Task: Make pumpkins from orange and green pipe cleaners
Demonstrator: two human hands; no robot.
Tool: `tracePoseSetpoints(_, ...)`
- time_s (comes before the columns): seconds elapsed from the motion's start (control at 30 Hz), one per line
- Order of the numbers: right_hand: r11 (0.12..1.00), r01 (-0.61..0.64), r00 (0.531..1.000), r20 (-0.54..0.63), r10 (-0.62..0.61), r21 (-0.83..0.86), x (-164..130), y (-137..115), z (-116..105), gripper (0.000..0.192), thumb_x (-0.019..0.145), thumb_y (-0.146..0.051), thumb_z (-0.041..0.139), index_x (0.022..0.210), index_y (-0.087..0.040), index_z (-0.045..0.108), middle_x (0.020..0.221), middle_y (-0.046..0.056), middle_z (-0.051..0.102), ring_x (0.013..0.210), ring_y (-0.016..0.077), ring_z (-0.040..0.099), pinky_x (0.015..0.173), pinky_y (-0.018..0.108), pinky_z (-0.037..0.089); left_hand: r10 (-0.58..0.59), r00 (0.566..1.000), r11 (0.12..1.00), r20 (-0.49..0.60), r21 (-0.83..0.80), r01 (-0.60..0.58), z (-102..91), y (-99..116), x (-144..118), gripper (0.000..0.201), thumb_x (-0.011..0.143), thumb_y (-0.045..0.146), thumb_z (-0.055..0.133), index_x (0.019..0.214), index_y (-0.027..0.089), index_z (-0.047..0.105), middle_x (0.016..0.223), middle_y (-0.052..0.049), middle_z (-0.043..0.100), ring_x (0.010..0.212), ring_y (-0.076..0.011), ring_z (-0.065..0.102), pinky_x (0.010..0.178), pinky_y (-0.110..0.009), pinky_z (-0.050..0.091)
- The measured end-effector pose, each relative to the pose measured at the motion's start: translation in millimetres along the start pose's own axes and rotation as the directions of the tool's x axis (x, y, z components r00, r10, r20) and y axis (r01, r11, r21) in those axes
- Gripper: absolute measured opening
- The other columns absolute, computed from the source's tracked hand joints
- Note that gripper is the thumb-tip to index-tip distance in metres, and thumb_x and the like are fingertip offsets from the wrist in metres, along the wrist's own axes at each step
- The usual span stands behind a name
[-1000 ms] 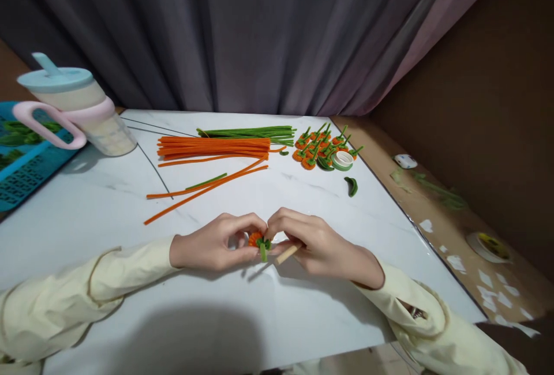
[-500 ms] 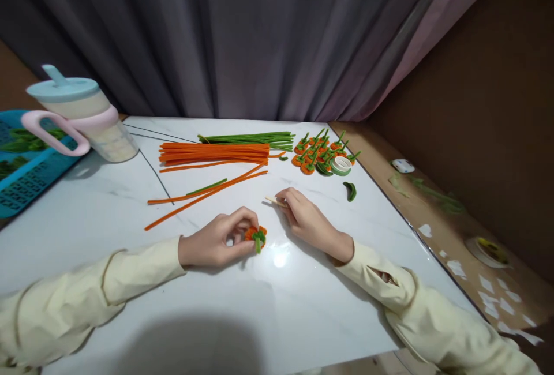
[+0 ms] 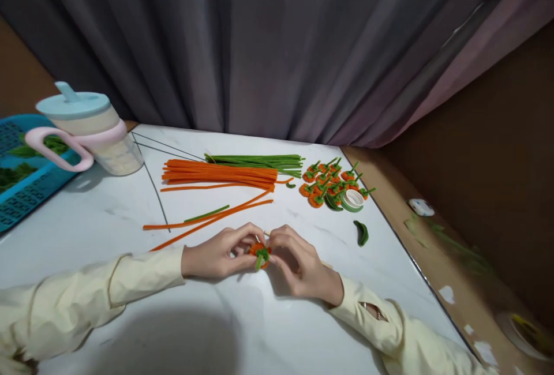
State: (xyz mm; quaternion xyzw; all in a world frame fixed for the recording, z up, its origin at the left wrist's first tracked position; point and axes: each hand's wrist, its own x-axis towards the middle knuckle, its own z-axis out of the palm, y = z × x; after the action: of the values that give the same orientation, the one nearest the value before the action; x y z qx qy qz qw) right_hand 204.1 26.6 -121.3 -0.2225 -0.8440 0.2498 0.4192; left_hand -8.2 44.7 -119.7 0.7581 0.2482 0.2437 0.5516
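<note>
My left hand (image 3: 220, 254) and my right hand (image 3: 298, 265) meet at the middle of the white marble table (image 3: 108, 219), both pinching a small orange pipe-cleaner pumpkin with a green stem (image 3: 260, 252). A thin wooden stick (image 3: 267, 233) pokes out just behind my right fingers. Cream sleeves cover both forearms. Loose orange pipe cleaners (image 3: 208, 213) lie just beyond my left hand.
Farther back lie a bundle of orange pipe cleaners (image 3: 220, 173), green ones (image 3: 255, 160), a cluster of finished pumpkins (image 3: 329, 182), a tape roll (image 3: 352, 199) and a green piece (image 3: 361, 232). A lidded drinking cup (image 3: 86, 127) and a blue basket (image 3: 21, 173) stand at the left.
My right hand, which had reached away to the stick, has come back to the pumpkin in my left hand. The view has tilted slightly.
</note>
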Motion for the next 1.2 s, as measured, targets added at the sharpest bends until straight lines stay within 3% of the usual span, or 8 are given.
tracePoseSetpoints(0.17, 0.984, -0.152, 0.986, -0.053, 0.157, 0.088, -2, 3, -3, 0.015, 0.085, -0.009, 0.048, 0.097, -0.018, 0.05, 0.085, 0.008, 0.056, 0.08, 0.0182, 0.053, 0.069, 0.032, 0.048, 0.097, 0.994, 0.963, -0.053, 0.258, -0.08, -1.3, -4, 8, 0.022, 0.089, 0.019, 0.052, 0.109, 0.015, 0.059, 0.081, -0.005, 0.066, 0.06, -0.0101, 0.054, 0.057, -0.018, 0.042)
tracePoseSetpoints(0.37, 0.917, -0.358, 0.931, -0.006, 0.365, 0.178, 0, 1, -1, 0.005, 0.09, -0.02, 0.049, 0.088, -0.017, 0.053, 0.079, 0.006, 0.056, 0.07, 0.0152, 0.054, 0.062, 0.027, 0.045, 0.094, 0.995, 0.933, -0.008, 0.349, -0.086, -0.2, -4, 7, 0.018, 0.091, 0.02, 0.048, 0.104, 0.015, 0.058, 0.083, -0.007, 0.069, 0.069, -0.0129, 0.061, 0.065, -0.018, 0.046)
tracePoseSetpoints(0.5, 0.914, -0.369, 0.929, 0.039, 0.368, 0.166, 3, 2, 2, 0.008, 0.091, -0.02, 0.047, 0.084, -0.019, 0.05, 0.076, 0.004, 0.054, 0.066, 0.0143, 0.05, 0.059, 0.026, 0.042, 0.071, 0.997, 0.933, -0.017, 0.354, -0.06, 1.1, -4, 7, 0.013, 0.091, 0.023, 0.047, 0.099, 0.017, 0.055, 0.065, 0.001, 0.059, 0.052, -0.0106, 0.05, 0.052, -0.018, 0.039)
tracePoseSetpoints(0.7, 0.945, -0.309, 0.947, 0.121, 0.297, 0.102, 4, 3, 6, 0.01, 0.091, -0.014, 0.043, 0.084, -0.02, 0.047, 0.073, 0.002, 0.05, 0.065, 0.0139, 0.046, 0.058, 0.025, 0.038, -0.024, 0.999, 0.95, -0.027, 0.309, 0.032, 0.4, -3, 7, 0.008, 0.088, 0.023, 0.048, 0.092, 0.02, 0.054, 0.06, 0.005, 0.049, 0.049, -0.0092, 0.041, 0.049, -0.017, 0.034)
tracePoseSetpoints(0.83, 0.934, -0.344, 0.938, 0.079, 0.337, 0.1, 6, 1, 10, 0.012, 0.091, -0.015, 0.043, 0.08, -0.019, 0.047, 0.071, 0.001, 0.048, 0.061, 0.0122, 0.043, 0.056, 0.024, 0.035, -0.096, 0.994, 0.958, -0.051, 0.268, 0.106, -0.5, -6, 7, 0.009, 0.085, 0.02, 0.049, 0.092, 0.02, 0.055, 0.058, 0.006, 0.047, 0.048, -0.0084, 0.04, 0.048, -0.017, 0.033)
tracePoseSetpoints(1.0, 0.842, -0.513, 0.855, 0.019, 0.518, 0.168, 7, -1, 15, 0.023, 0.091, -0.026, 0.048, 0.07, -0.017, 0.048, 0.063, -0.001, 0.048, 0.055, 0.01, 0.04, 0.051, 0.023, 0.03, -0.141, 0.986, 0.967, -0.088, 0.203, 0.156, 1.5, -9, 7, 0.008, 0.086, 0.022, 0.052, 0.091, 0.018, 0.057, 0.056, 0.005, 0.056, 0.045, -0.0073, 0.046, 0.045, -0.015, 0.036)
tracePoseSetpoints(1.2, 0.642, -0.655, 0.725, 0.092, 0.683, 0.398, 6, -1, 17, 0.032, 0.086, -0.042, 0.056, 0.068, -0.015, 0.052, 0.056, -0.003, 0.043, 0.053, 0.0092, 0.036, 0.05, 0.022, 0.028, 0.029, 0.989, 0.978, -0.148, 0.208, 0.002, 4.0, -7, 5, 0.008, 0.087, 0.02, 0.053, 0.09, 0.017, 0.06, 0.064, 0.0, 0.065, 0.049, -0.008, 0.058, 0.05, -0.015, 0.045)
